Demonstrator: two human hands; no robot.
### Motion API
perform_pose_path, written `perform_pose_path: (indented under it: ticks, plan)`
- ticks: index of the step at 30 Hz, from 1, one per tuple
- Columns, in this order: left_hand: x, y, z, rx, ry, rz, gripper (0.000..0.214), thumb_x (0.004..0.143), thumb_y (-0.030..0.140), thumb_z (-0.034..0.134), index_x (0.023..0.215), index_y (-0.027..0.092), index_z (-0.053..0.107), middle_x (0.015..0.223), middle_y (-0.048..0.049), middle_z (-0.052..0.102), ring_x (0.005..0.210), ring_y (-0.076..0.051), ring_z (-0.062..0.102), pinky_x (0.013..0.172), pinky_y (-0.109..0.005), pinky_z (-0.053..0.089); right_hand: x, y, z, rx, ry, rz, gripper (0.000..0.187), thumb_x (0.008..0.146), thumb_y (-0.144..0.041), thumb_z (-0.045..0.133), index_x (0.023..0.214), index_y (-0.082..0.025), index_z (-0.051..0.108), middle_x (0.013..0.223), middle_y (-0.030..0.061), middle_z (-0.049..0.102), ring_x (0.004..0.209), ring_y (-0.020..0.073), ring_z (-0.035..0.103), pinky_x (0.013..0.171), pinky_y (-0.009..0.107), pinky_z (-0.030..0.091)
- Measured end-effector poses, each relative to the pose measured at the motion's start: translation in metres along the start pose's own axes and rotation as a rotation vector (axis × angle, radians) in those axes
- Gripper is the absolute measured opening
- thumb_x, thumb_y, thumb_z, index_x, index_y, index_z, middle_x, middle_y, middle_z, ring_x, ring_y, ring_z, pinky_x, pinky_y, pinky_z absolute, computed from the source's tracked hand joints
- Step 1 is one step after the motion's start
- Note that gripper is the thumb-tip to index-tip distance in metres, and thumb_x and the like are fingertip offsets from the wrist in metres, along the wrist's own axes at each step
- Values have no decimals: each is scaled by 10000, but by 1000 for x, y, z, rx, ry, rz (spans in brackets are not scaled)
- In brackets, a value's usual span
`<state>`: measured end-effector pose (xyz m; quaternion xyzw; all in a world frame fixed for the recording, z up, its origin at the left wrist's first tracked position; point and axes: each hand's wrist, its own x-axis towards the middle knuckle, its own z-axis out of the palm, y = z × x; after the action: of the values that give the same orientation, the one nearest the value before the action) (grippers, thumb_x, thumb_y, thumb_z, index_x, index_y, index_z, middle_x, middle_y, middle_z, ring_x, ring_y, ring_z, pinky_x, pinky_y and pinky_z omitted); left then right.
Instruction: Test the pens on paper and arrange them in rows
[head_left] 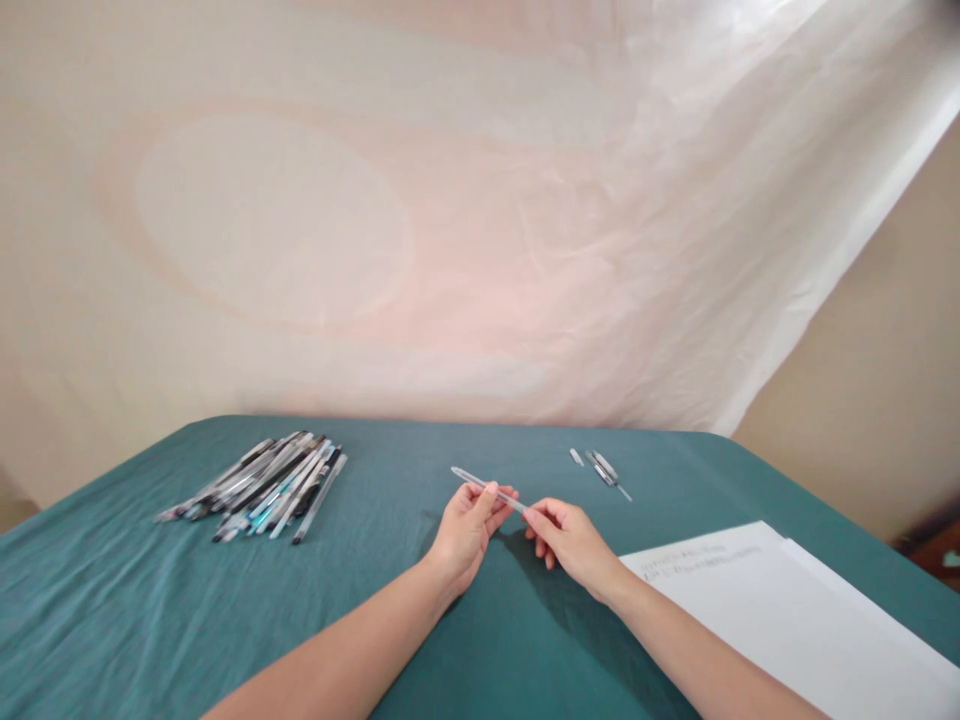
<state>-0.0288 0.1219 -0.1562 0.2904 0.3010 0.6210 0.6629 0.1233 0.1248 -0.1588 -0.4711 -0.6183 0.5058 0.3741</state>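
Loose pile of pens (274,485), mostly clear, black and white, on the left of my green tablecloth (150,620). Then a thin clear pen (475,480), held slantwise over the cloth between my hands, far end pointing up-left. My left hand (466,528) pinches it mid-length, thumb on top; my right hand (566,540) grips its near end, thumb against fingers. Beyond, to the right: small pen parts (604,470), one lying apart. Far right, white paper (780,625), blurry writing along its far edge.
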Motion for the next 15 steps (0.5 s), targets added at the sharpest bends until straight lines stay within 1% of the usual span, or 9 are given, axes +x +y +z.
perform_pose_path:
  ticks: [2,4,7,9,15]
  plan:
    - [0,0,1,6,11,-2,196,746,249,611,727,158,439,817,-66,644,868,-160,608,882,-344,435,-1,0,-1,-8,11,-5,365,734,-513,516,749,-150,549,507,-40,508,381,56,435,355,161,347]
    - [0,1,1,11,18,-2,199,746,250,611,723,159,435,815,-65,642,861,-158,609,875,-344,440,-1,0,-1,12,6,-5,371,730,-515,522,796,-152,555,543,-28,535,395,60,448,362,166,362]
    - [1,1,1,17,20,0,201,744,250,613,729,159,435,820,-64,641,850,-154,611,866,-337,446,1,0,0,71,-21,25,440,770,-552,430,834,-138,563,680,29,595,436,74,488,360,179,383]
    - [0,1,1,20,19,2,207,741,257,616,731,159,433,817,-64,641,852,-154,611,861,-331,448,2,0,0,75,-32,42,469,784,-559,394,800,-123,568,665,36,587,439,77,491,350,179,377]
    - [-1,0,2,30,59,26,235,721,264,635,709,162,423,793,-54,635,861,-160,606,840,-328,453,-1,1,-1,29,3,-6,355,747,-486,511,767,-135,558,605,-8,550,431,58,462,365,163,363]
